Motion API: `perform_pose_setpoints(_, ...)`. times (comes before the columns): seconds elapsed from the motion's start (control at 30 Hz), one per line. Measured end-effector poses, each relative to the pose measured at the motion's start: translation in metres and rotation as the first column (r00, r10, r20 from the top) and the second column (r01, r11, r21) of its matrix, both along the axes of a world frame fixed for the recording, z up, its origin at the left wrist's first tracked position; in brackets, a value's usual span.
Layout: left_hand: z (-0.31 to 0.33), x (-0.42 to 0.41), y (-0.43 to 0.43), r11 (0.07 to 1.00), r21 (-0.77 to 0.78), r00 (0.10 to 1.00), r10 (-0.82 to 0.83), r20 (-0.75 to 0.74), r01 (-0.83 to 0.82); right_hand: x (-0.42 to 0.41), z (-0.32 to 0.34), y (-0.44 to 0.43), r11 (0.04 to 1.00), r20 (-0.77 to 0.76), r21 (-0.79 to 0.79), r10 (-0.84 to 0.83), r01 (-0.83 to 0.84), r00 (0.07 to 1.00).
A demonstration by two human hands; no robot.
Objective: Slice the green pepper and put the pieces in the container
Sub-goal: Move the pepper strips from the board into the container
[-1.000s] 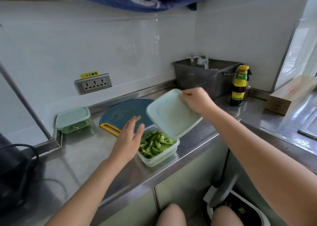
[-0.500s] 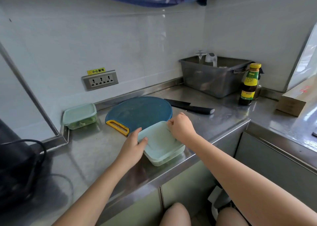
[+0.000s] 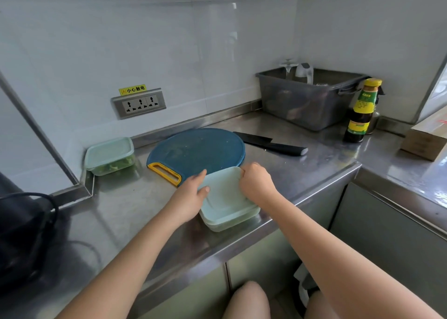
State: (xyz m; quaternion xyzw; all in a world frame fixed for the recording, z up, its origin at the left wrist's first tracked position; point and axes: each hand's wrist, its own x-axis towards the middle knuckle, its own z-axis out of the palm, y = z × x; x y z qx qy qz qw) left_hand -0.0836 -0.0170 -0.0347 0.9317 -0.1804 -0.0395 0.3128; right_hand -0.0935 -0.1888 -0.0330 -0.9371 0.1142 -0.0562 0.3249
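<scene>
A container point(image 3: 252, 214) is set near the front edge of a steel counter point(image 3: 125, 212), just in front of a round blue board point(image 3: 200, 149) and touching its near rim. The container is covered by a pale green lid point(image 3: 225, 197). A green tinge of pepper pieces point(image 3: 226, 227) is seen through the clear wall below the lid, but single pieces cannot be made out.

The container's left edge is gripped by the left hand point(image 3: 191, 193): the thumb is laid on top of the lid, and the fingers are stretched along the far-left side. The lid's far-right corner is held by the right hand point(image 3: 257, 185), whose fingers are curled over the rim with the knuckles raised; the fingertips are hidden.

Pale flecks are scattered over the board, and its yellow handle is pointed towards the left hand. A black knife point(image 3: 273, 145) is laid flat on the counter just right of the board, with the handle to the right. A second lidded tub point(image 3: 110, 156) with green contents is placed at the left by the wall, well apart from the hands. A grey bin point(image 3: 307, 98) is stood in the far corner, and a dark bottle point(image 3: 360, 113) with a yellow cap is set upright beside it. A socket point(image 3: 139, 103) is fixed to the tiled wall above the board. A cardboard box point(image 3: 425, 139) is seen at the right edge.
</scene>
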Motion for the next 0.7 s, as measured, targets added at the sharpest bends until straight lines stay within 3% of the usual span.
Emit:
perform_pose_setpoints(0.1, 0.01, -0.001, -0.008, 0.976, 0.199, 0.996, -0.091, 0.001, 0.089, 0.002, 0.001, 0.0, 0.998, -0.023, 0.032, 0.064, -0.063, 0.998)
perform_pose_setpoints(0.2, 0.016, -0.009, -0.013, 0.952, 0.292, 0.987, -0.055, -0.148, 0.097, 0.004, 0.006, -0.002, 0.99, -0.032, 0.138, 0.038, -0.033, 0.999)
perform_pose_setpoints(0.27, 0.014, -0.016, -0.016, 0.922, 0.376, 0.992, -0.047, -0.121, 0.089, 0.005, 0.01, -0.002, 0.985, -0.055, 0.172, 0.034, -0.024, 0.998)
perform_pose_setpoints(0.5, 0.014, -0.021, -0.013, 0.927, 0.355, 0.992, -0.103, -0.073, 0.122, 0.004, 0.007, -0.004, 0.954, -0.048, 0.299, 0.007, 0.008, 0.999)
perform_pose_setpoints(0.7, 0.012, -0.017, -0.01, 0.929, 0.342, 0.989, -0.116, -0.088, 0.14, 0.013, 0.016, -0.006, 0.937, -0.206, 0.345, 0.026, 0.048, 0.978)
